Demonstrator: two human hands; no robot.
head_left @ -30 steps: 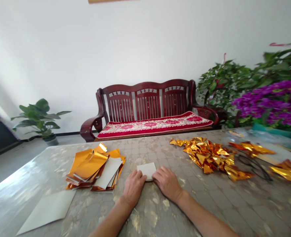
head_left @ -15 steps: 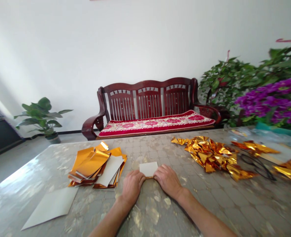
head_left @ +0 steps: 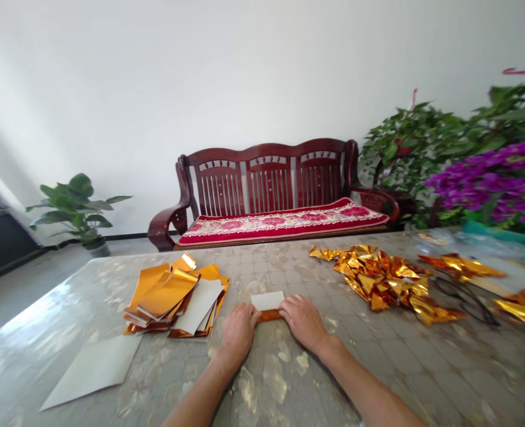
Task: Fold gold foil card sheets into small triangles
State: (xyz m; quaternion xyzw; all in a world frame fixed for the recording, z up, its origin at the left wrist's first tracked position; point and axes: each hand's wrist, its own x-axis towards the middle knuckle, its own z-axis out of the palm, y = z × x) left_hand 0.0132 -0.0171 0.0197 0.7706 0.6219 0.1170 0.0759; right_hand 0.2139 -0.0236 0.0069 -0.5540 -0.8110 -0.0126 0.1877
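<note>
Folding a small sheet of gold-backed paper [head_left: 268,303], both hands worked close together near the middle of the table [head_left: 378,367], toward its near edge. The left hand [head_left: 236,333] pressed knuckles-up on the sheet's left end and the right hand [head_left: 304,321] on its right end, fingers curled down over the near edge; neither was closed in a fist, and how tightly the fingertips pinched the paper could not be told. The sheet lay white side up, with a narrow orange-gold strip showing along its near edge between the hands, which looked like a first fold turned up.

Judged from how things lay, the work was partway through. A heap of folded gold pieces [head_left: 382,281] sat toward the far right of the table, with a few more gold pieces [head_left: 460,267] and another [head_left: 520,305] nearer the right edge. A stack of flat gold sheets [head_left: 173,296], some turned white side up, waited just left of the hands, and a single white sheet [head_left: 93,370] lay by the near left corner. So a fair number seemed finished and a good stack remained.

No box, tray or other container showed on the table; everything lay loose on its surface. A dark looped cord [head_left: 464,299] lay among the pieces on the right.
</note>
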